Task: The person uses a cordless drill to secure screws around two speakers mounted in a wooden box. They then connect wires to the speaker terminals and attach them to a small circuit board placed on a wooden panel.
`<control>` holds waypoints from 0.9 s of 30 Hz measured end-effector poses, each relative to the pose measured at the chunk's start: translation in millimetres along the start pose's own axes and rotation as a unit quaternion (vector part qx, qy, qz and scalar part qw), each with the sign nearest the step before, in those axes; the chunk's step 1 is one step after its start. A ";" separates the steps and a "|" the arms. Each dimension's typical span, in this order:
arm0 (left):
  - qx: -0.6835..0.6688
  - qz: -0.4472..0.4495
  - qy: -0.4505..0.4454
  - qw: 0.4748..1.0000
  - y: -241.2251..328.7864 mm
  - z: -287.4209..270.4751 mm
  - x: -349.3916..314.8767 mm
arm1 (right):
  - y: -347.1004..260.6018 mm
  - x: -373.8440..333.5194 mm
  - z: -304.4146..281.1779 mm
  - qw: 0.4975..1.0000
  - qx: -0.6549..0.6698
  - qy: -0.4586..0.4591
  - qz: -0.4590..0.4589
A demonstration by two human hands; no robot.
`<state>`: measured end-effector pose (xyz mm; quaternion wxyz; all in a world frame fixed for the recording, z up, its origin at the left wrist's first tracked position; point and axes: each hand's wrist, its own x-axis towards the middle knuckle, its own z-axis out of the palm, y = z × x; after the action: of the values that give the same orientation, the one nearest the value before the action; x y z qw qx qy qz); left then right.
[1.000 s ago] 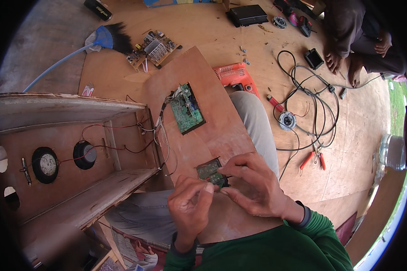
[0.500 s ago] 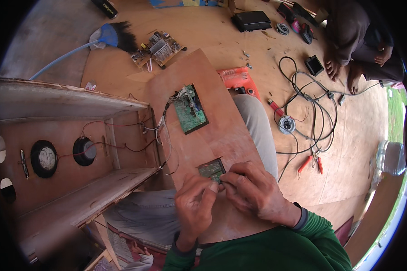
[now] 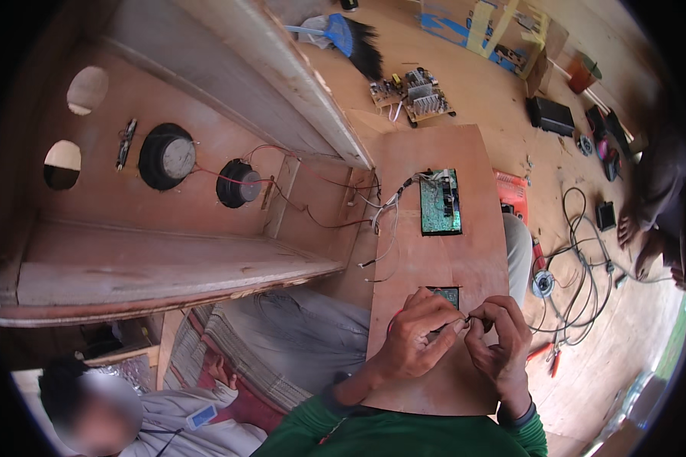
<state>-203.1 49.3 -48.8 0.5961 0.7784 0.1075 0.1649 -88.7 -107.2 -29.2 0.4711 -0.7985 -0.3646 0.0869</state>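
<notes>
A reddish-brown wooden panel [image 3: 472, 259] rests across my lap. In its upper cutout sits a green circuit board [image 3: 438, 212] with white and dark wires running off to the left. A smaller green circuit board [image 3: 451, 294] shows in the lower cutout, partly covered by my left hand [image 3: 419, 335]. The thumb and fingers of that hand are pinched together. Close beside it, my right hand [image 3: 501, 341] is pinched too. Between the fingertips of both hands is something small and dark, too small to name.
At left lies an open wooden speaker box [image 3: 183, 286] with round speakers [image 3: 168, 158] and red wires. A bare circuit board [image 3: 419, 95], a broom [image 3: 351, 42], an orange tool [image 3: 512, 194] and coiled black cable [image 3: 587, 266] lie beyond. People sit at lower left [image 3: 198, 415] and far right [image 3: 652, 206].
The view has swung left, showing more of the speaker box and a person at lower left. My hands have come off the small circuit board, fingertips nearly meeting over the panel.
</notes>
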 end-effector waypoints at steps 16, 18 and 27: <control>0.275 0.182 0.015 0.944 1.4 -25.1 -9.7 | -2.5 -1.2 -7.8 0.869 0.317 -0.146 0.351; 0.257 0.175 0.050 0.949 3.8 -22.2 -7.7 | -2.4 0.6 -10.5 0.816 0.388 -0.157 0.399; -0.107 -0.127 0.176 0.970 21.0 14.5 -46.3 | -20.9 -19.4 6.4 0.896 0.317 -0.078 0.301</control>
<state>-240.8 13.9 -37.9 0.6636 0.6491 0.2903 0.2324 -116.2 -109.6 -19.6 0.6205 -0.6692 -0.0951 0.3976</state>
